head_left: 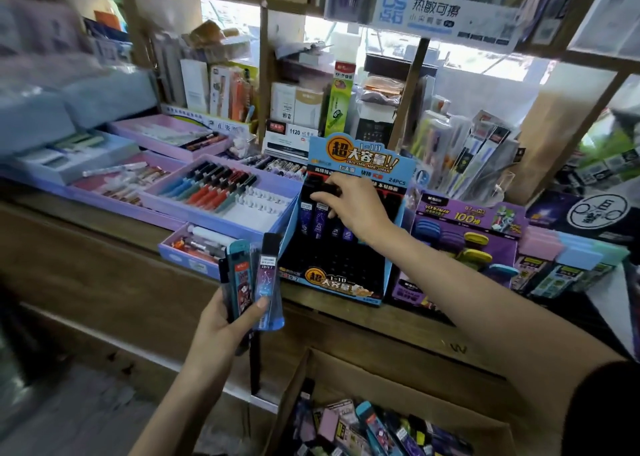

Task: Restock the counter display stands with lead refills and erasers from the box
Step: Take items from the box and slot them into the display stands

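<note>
- Lead refill tubes (pixel 266 275): a fanned bunch, one teal and one purple in front, stands upright in the left hand (pixel 221 324). Fingers and thumb are curled round the lower ends, just in front of the bench (pixel 104 244) edge.
- Right hand (pixel 349 209) reaches into the blue display stand (pixel 332 284), with fingertips pinching a black-capped tube (pixel 325 189) at the back row, left side.
- A few purple tubes (pixel 320 225) stand upright in the stand's rear slots, just below that hand. The front slots show as dark holes.
- Blue stand sits on the bench between a lilac pen tray (pixel 221 195) to its left and a purple display stand (pixel 433 292) to its right. Cannot tell whether it touches either.
- Purple stand carries oval packs (pixel 478 256) in yellow, blue and purple. Cannot tell whether they are erasers.
- Cardboard box (pixel 381 379) sits open below the bench edge, under the right forearm, with mixed refill packs (pixel 367 424) piled loose inside.
</note>
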A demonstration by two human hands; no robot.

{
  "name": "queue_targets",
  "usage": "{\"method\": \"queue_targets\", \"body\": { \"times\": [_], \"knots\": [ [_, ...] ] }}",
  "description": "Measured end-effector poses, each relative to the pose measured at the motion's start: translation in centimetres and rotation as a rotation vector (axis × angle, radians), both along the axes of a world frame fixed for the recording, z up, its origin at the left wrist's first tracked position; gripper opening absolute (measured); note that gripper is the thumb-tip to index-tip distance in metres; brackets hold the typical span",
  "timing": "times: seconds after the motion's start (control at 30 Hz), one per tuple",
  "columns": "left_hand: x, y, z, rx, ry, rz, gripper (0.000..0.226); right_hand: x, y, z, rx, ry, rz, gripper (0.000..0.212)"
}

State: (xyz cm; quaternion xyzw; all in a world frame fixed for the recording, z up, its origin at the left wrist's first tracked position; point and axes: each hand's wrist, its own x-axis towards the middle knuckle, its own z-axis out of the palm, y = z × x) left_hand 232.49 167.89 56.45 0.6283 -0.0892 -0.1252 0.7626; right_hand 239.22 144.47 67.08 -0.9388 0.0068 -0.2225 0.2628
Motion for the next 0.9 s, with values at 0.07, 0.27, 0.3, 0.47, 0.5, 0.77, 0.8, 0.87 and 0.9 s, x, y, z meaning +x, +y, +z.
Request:
{"method": "queue_targets", "body": {
  "times": [0.07, 0.27, 0.3, 0.47, 0.5, 0.77, 0.8, 0.87, 0.9],
  "knots": [
    [0.0, 0.1, 0.0, 0.006, -0.008, -0.004, 0.036, 0.1, 0.2, -0.5, -0.003, 0.043, -0.011, 0.022],
    [-0.2, 0.0, 0.2, 0.002, -0.031, -0.016, 0.037, -0.1, 1.2, -0.9, 0.137, 0.1, -0.072, 0.012],
    [-0.3, -0.1, 0.3, 0.007, -0.03, -0.016, 0.036, -0.4, 1.3, -0.9, 0.173, 0.113, -0.086, 0.012],
    [-0.9, -0.7, 1.1, -0.003, -0.022, -0.031, 0.034, -2.3, 1.5, -0.1, -0.26, 0.134, -0.155, 0.028],
    [-1.1, -0.8, 1.3, -0.007, -0.013, -0.032, 0.035, -2.8, 1.6, 0.4, -0.307, 0.152, -0.16, 0.036],
    [-2.1, -2.6, 2.5, 0.01, 0.032, -0.062, 0.037, -9.2, 4.1, -0.5, 0.585, 0.541, 0.15, 0.032],
    [-2.2, -3.0, 2.6, 0.018, 0.025, -0.073, 0.034, -9.7, 4.3, -1.0, 0.644, 0.538, 0.16, 0.031],
    [-2.6, -3.6, 2.8, 0.03, 0.03, -0.089, 0.032, -10.3, 4.3, -1.5, 0.731, 0.507, 0.16, 0.017],
    [-2.7, -3.8, 2.9, 0.028, 0.046, -0.092, 0.033, -10.6, 4.2, -1.4, 0.775, 0.492, 0.152, 0.009]
  ]
}}
